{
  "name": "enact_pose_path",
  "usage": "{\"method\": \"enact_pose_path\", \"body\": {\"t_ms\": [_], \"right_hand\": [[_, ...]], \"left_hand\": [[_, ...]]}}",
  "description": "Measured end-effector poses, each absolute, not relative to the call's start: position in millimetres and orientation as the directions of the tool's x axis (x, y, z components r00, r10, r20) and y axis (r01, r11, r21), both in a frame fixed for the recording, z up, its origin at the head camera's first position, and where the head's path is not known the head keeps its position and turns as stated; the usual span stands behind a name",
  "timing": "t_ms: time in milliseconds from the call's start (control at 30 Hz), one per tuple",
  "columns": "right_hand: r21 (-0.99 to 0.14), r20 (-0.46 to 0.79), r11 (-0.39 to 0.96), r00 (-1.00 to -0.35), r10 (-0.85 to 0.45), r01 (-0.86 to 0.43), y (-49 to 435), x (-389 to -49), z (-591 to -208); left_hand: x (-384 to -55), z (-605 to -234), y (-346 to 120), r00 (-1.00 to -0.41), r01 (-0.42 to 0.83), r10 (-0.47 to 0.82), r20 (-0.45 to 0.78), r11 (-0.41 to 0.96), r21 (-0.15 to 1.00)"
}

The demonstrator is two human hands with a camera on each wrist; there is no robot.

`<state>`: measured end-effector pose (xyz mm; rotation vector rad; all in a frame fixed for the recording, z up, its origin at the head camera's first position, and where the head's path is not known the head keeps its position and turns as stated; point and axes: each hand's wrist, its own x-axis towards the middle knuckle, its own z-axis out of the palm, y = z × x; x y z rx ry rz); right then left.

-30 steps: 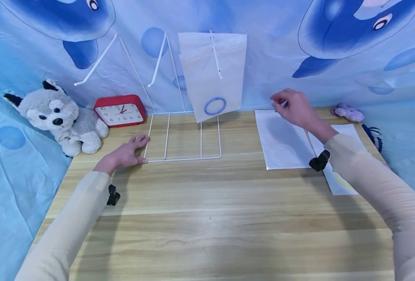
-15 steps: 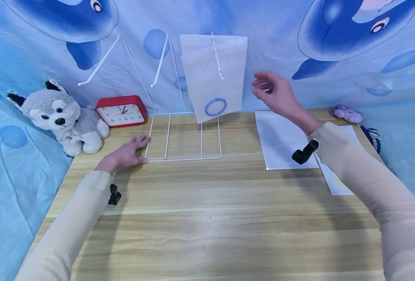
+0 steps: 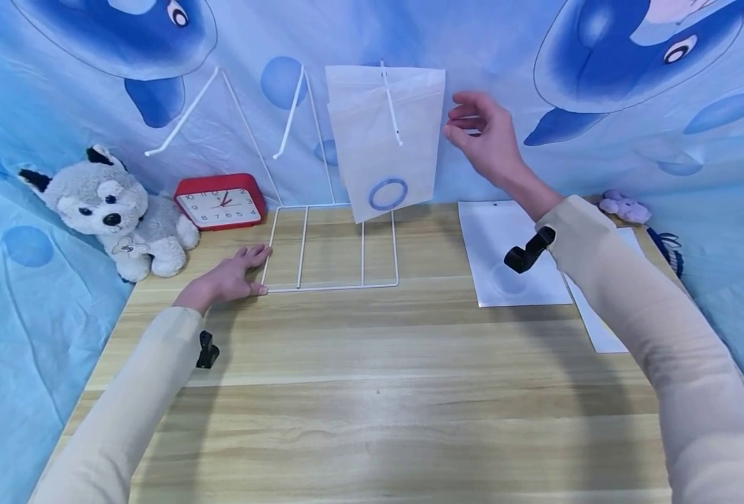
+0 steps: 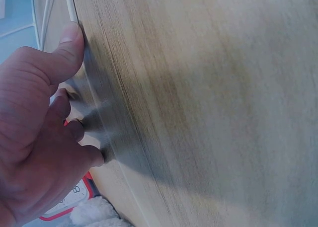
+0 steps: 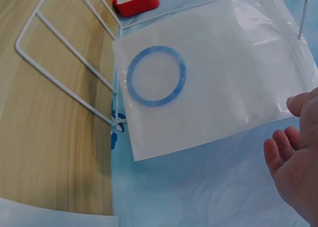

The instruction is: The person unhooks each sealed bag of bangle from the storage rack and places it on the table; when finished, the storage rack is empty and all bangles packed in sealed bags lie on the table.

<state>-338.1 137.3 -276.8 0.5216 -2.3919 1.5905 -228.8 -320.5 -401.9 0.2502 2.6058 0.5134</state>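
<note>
A white wire rack [image 3: 332,287] stands at the back of the table, with upright arms ending in hooks. From its rightmost hook hangs a zip bag [image 3: 384,133] with a white backing. Near the bag's lower end shows a blue ring [image 5: 183,77], like a bangle. My left hand [image 3: 228,275] rests at the rack's left side, fingers spread, the thumb touching the front corner. Just right of the bag's edge, my right hand [image 3: 488,133] is raised with loosely bent fingers and nothing in them. The right wrist view shows its thumb tip overlapping the bag's edge.
Two more bags lie at the back right: one bag [image 3: 497,259] with a pale ring, another bag [image 3: 598,322] partly under the right sleeve. A red clock [image 3: 220,203] and a plush husky [image 3: 120,210] sit left, a purple toy [image 3: 623,206] at far right.
My right hand has moved left and up from above the lying bags to the hanging bag's right edge, its fingers loosening. My left hand has stayed on the rack.
</note>
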Motion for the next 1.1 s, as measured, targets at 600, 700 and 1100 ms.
{"method": "enact_pose_path", "body": {"t_ms": [600,700,1100], "right_hand": [[-0.865,0.401,0.269,-0.906,-0.138,-0.424,124.9,-344.2,-265.8],[-0.866,0.401,0.266,-0.906,-0.133,-0.423,123.9,-343.8,-265.5],[-0.863,0.407,0.275,-0.905,-0.12,-0.424,122.7,-343.3,-263.2]], "left_hand": [[-229.2,-403.8,-320.9,-0.873,0.076,0.254,-0.416,0.914,0.399],[-229.5,-405.8,-321.7,-0.873,0.074,0.251,-0.418,0.916,0.394],[-227.9,-402.9,-320.2,-0.873,0.084,0.259,-0.413,0.915,0.395]]}}
